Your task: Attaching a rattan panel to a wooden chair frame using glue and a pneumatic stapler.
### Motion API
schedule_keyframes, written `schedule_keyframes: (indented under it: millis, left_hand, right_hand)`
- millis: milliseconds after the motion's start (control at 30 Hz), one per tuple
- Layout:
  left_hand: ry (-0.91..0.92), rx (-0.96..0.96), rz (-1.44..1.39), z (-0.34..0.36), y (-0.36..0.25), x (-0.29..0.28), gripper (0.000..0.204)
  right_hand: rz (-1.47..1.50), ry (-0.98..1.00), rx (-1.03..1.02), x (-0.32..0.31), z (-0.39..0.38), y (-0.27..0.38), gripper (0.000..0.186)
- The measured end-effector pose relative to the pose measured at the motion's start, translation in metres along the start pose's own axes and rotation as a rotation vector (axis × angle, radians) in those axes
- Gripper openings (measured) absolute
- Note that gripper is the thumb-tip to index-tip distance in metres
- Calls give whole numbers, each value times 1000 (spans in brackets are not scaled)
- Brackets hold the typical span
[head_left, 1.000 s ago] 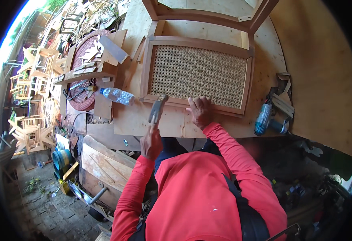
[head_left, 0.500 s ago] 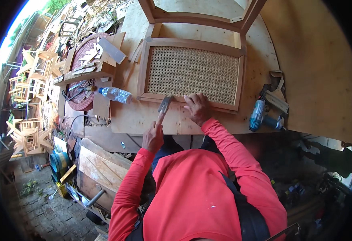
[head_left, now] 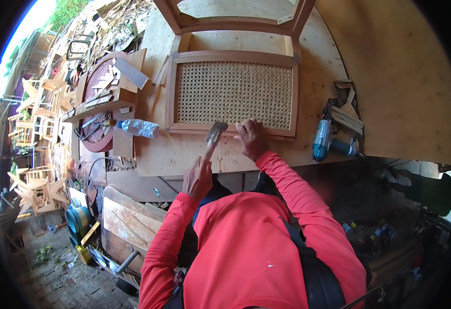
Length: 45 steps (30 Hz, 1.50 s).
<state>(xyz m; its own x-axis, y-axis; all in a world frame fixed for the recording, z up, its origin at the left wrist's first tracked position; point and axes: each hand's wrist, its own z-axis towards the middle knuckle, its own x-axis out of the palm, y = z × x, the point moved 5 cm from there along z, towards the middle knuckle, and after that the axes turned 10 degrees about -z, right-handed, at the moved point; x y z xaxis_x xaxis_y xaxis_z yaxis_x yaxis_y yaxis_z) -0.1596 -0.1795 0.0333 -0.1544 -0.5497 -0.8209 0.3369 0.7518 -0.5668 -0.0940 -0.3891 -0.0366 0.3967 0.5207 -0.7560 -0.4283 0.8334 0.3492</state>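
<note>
A wooden chair frame (head_left: 292, 23) lies on the plywood worktop, its cane panel (head_left: 233, 90) toward me. My left hand (head_left: 197, 180) is closed on the wooden handle of a hammer (head_left: 216, 133), whose head is at the panel's near rail (head_left: 192, 127), just left of my right hand. My right hand (head_left: 252, 138) rests on that rail with bent fingers curled over it; whether anything small is under the fingertips is hidden. A plastic bottle (head_left: 139, 128) lies left of the panel. A teal power tool (head_left: 321, 140) lies to the right.
Wood offcuts (head_left: 104, 82) and hand tools lie over a round red woven piece (head_left: 99, 142) at left. Pale wooden stools (head_left: 40, 188) are stacked beyond. Scrap pieces (head_left: 346, 108) sit near the worktop's right edge. A leaning board (head_left: 127, 224) and blue containers (head_left: 78, 221) stand below.
My left hand has moved the hammer head rightward along the rail, closer to my right hand. My right hand stays on the rail. The worktop and chair have shifted leftward in the view.
</note>
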Motion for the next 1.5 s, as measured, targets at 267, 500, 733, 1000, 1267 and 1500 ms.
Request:
schedule_keyframes:
  millis: [267, 500, 733, 1000, 1267, 1500]
  left_hand:
    - [22, 42, 47, -13, 20, 15, 65]
    - [15, 56, -52, -7, 0, 6, 63]
    - [62, 90, -17, 6, -21, 24, 63]
    - [64, 117, 2, -3, -22, 25, 66]
    - [93, 112, -20, 1, -8, 31, 66]
    - [71, 142, -84, -1, -16, 33, 65]
  right_hand:
    - [19, 16, 7, -12, 0, -3, 45]
    - [-111, -24, 49, -27, -27, -24, 45]
    - [-115, 16, 34, -25, -25, -25, 43]
    - [-113, 38, 42, -23, -28, -23, 44]
    - [-54, 4, 40, -49, -28, -29, 46]
    - [-184, -34, 109, -65, -54, -51, 49]
